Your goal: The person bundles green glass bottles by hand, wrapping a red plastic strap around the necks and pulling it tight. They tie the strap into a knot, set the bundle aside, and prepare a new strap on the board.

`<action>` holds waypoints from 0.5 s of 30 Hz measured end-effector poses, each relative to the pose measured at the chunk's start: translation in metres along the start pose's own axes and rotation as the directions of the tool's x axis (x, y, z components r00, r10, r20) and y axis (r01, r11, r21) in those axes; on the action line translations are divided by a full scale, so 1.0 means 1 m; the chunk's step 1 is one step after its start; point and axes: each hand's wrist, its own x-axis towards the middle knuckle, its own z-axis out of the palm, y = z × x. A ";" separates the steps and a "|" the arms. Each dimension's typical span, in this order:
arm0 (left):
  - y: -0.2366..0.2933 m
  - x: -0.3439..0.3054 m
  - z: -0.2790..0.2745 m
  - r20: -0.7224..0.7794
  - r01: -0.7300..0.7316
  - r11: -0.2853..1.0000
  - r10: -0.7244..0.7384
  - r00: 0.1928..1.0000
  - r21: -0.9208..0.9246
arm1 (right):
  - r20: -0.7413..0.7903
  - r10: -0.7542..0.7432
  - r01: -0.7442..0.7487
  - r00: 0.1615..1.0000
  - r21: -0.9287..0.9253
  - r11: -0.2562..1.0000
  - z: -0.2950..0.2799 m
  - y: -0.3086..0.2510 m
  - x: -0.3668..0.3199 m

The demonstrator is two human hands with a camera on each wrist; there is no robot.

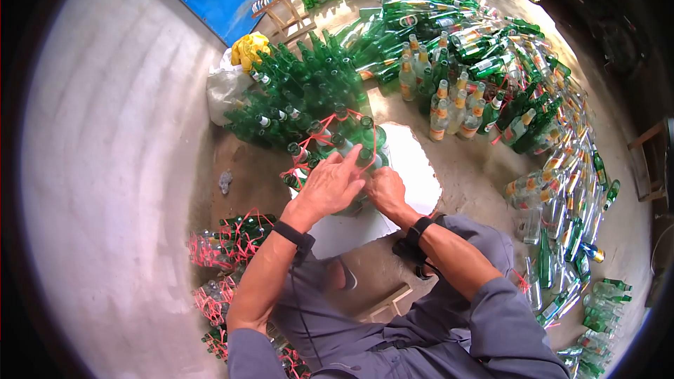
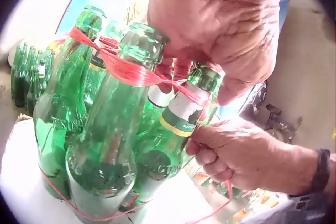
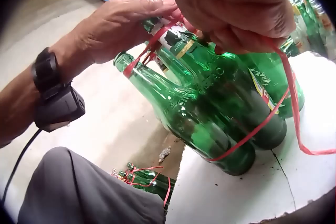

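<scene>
Green bottles (image 2: 102, 150), bundled: left hand (image 1: 326, 184) clasping one neck (image 2: 203, 78), right hand (image 1: 386, 189) gripping red twine (image 2: 131, 71), whose slackening could let near bottles slip.

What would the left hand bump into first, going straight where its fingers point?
Probably a neck of the green bottles tied with red string, close by the left hand; exact depth is unclear.

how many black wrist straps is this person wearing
2 visible: one left-wrist strap and one right-wrist strap. Any under the sleeves would be hidden.
</scene>
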 end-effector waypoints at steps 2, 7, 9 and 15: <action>0.003 0.000 -0.002 -0.011 -0.028 0.997 0.029 1.000 0.071 | 0.014 -0.010 0.010 1.000 -0.014 1.000 0.003 0.004 0.003; 0.004 0.007 -0.011 -0.059 -0.152 0.921 0.185 0.981 0.359 | 0.084 0.006 -0.007 0.996 0.021 1.000 -0.003 0.003 0.003; 0.006 0.008 -0.016 -0.056 -0.168 0.908 0.204 0.977 0.384 | 0.089 -0.031 0.024 0.996 0.075 0.997 -0.007 0.002 0.001; 0.010 0.017 -0.024 -0.057 -0.194 0.861 0.249 0.967 0.470 | 0.089 -0.097 0.079 0.991 0.186 0.979 -0.013 -0.003 -0.006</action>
